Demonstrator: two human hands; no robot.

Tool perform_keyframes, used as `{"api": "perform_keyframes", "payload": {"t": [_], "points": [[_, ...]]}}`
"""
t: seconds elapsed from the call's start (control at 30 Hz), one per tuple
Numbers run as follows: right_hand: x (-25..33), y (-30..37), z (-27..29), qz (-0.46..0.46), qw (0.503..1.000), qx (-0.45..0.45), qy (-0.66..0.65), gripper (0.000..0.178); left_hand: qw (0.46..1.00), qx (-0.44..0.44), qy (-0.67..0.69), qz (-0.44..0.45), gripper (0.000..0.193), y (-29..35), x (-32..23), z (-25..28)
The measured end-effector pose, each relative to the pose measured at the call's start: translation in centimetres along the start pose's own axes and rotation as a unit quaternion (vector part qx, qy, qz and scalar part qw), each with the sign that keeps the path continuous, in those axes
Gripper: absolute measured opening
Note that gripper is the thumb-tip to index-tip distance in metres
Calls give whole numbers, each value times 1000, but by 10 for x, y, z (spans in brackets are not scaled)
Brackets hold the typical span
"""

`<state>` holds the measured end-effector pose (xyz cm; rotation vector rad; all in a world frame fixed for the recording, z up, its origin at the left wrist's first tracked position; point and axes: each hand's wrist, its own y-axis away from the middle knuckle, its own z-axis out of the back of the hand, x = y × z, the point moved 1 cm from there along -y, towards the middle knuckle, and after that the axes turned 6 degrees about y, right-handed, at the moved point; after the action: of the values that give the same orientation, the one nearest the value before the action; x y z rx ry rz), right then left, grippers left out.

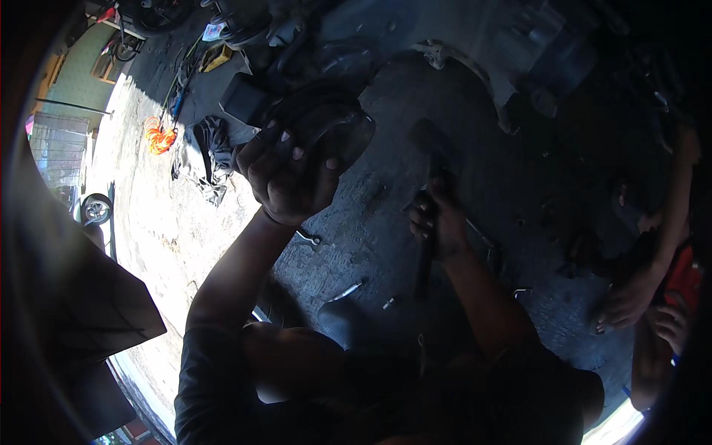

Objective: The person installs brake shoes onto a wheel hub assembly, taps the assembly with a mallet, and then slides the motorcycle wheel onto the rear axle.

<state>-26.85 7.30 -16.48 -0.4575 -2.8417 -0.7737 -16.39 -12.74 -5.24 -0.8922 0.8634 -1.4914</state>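
Observation:
My left hand (293, 178) is raised with its fingers curled on a dark, rounded motorcycle part (354, 137); shadow hides what kind of part it is. To the right, my right hand (437, 219) is closed around the handle of a hammer (432, 141). The hammer's dark head points away from me, and the handle's end hangs below my fist. A gap separates the hammer head from the dark part. On the floor between my forearms lie a wrench (308, 237), a shiny bar-shaped tool (347, 290) and a small metal piece (389, 302).
Another person's hand (629, 300) rests near the floor at the right. An orange coiled cord (159, 136) and a dark crumpled cloth (213, 148) lie on the left. Beyond are a yellow object (216, 56), a pale curved part (475, 70) and a small wheel (96, 210).

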Motion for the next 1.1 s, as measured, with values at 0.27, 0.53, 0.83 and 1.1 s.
{"api": "perform_keyframes", "payload": {"t": [0.27,0.53,0.83,1.1], "points": [[-13,-1,5,95,882,31,460,53,1000,15,15,7,41,4,6,14],[-37,31,137,-62,408,228,882,63,967,225,-36,109,63,71,-3,127],[-41,34,69,-101,60,495,861,42,664,601,-18,444,45,228,-82,370],[-193,-21,57,134,95,506,847,43,432,471,-247,728,56,411,-199,476]]}}
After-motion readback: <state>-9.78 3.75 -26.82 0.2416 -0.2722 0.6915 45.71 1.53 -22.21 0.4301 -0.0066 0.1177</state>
